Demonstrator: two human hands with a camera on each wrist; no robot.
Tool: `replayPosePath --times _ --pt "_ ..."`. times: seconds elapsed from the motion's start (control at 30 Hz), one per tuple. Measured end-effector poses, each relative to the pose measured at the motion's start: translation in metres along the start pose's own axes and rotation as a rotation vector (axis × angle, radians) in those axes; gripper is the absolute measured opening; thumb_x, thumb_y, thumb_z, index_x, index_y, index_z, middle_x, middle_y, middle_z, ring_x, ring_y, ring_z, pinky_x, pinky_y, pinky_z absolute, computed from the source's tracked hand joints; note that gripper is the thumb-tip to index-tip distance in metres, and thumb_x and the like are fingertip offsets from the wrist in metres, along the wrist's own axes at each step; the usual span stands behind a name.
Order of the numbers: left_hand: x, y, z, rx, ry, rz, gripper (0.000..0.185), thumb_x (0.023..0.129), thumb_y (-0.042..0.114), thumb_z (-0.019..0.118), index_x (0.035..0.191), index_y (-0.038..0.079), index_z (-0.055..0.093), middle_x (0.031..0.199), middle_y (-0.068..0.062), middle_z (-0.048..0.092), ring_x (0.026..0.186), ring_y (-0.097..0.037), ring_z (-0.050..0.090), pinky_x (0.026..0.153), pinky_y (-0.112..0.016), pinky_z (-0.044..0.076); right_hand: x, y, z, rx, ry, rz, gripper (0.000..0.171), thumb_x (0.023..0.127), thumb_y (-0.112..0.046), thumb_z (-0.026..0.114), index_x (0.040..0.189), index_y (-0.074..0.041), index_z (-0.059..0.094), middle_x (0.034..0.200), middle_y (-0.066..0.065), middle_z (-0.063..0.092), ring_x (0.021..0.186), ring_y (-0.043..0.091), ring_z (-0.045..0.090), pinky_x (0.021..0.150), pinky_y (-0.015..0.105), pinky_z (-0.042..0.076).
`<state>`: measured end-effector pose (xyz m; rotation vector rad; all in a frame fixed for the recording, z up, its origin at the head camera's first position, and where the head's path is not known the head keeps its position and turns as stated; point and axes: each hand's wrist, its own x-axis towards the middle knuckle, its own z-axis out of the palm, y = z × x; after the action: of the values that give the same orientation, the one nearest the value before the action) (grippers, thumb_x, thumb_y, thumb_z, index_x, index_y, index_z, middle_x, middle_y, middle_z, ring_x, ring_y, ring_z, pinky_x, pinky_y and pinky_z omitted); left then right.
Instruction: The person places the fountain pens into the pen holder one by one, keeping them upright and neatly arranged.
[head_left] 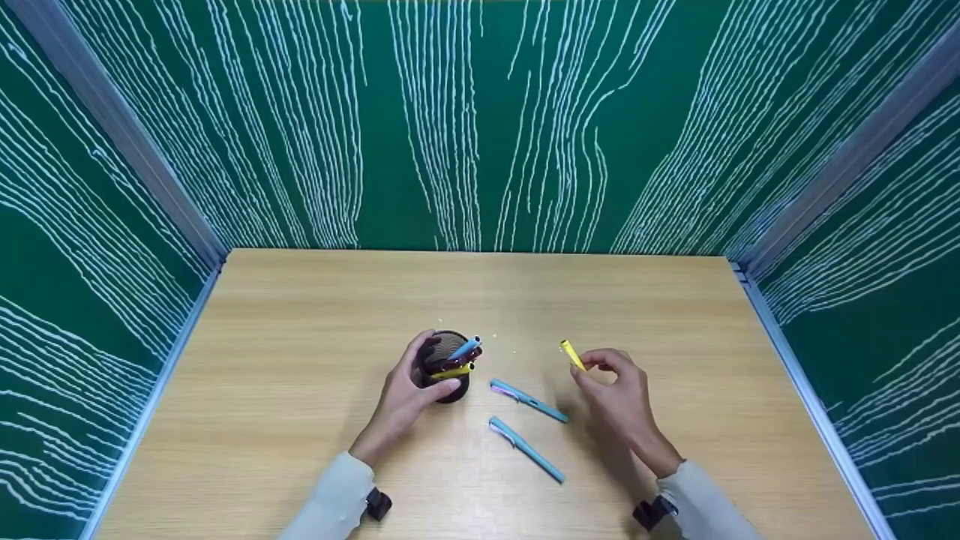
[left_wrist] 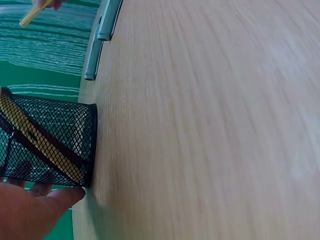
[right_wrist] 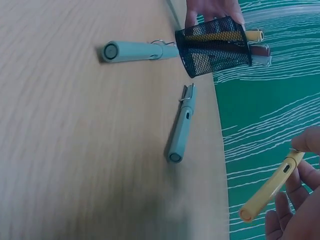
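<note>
My left hand grips a black mesh pen cup, thumb on one side and fingers round the other. Inside the cup lean a light blue pen, a dark maroon pen and a yellow pen. To the right, my right hand pinches another yellow pen near one end, held above the table. Between the hands two teal pens lie on the wood: the farther teal pen and the nearer teal pen. Whether the cup's base touches the table I cannot tell.
The wooden table ends at a green back wall with white wavy lines. Similar side panels flank it, edged by grey rails. A few tiny white specks lie behind the cup.
</note>
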<state>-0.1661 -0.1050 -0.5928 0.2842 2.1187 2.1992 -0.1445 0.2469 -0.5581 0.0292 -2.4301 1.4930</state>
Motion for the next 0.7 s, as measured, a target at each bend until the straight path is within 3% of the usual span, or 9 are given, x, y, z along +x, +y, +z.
replayPosePath --times 0.37,0.6,0.7 --pt "0.001 0.000 -0.001 -0.003 0.004 -0.008 0.095 0.088 0.013 0.093 0.168 0.017 0.041 0.160 -0.021 0.057 0.146 -0.038 0.056 0.126 -0.052 0.039 0.007 -0.014 0.008 -0.032 -0.027 -0.026 0.015 0.091 -0.001 0.088 0.102 -0.008 0.081 0.103 0.005 0.075 0.105 0.021 0.063 0.098 0.029 0.047" --pt "0.000 0.000 -0.001 0.019 0.003 -0.007 0.097 0.089 0.014 0.093 0.169 0.015 0.040 0.159 -0.018 0.058 0.145 -0.038 0.057 0.125 -0.054 0.040 0.010 -0.019 0.008 -0.048 -0.041 -0.024 0.014 0.093 -0.003 0.086 0.104 -0.007 0.079 0.106 0.006 0.074 0.109 0.022 0.062 0.103 0.045 0.048" --pt "0.000 0.000 -0.001 0.018 0.003 -0.007 0.097 0.089 0.014 0.093 0.169 0.013 0.039 0.159 -0.019 0.058 0.145 -0.038 0.057 0.125 -0.054 0.040 0.012 -0.023 0.008 -0.045 -0.038 -0.048 0.015 0.092 -0.001 0.086 0.102 -0.009 0.080 0.106 0.005 0.074 0.108 0.022 0.063 0.102 0.042 0.048"
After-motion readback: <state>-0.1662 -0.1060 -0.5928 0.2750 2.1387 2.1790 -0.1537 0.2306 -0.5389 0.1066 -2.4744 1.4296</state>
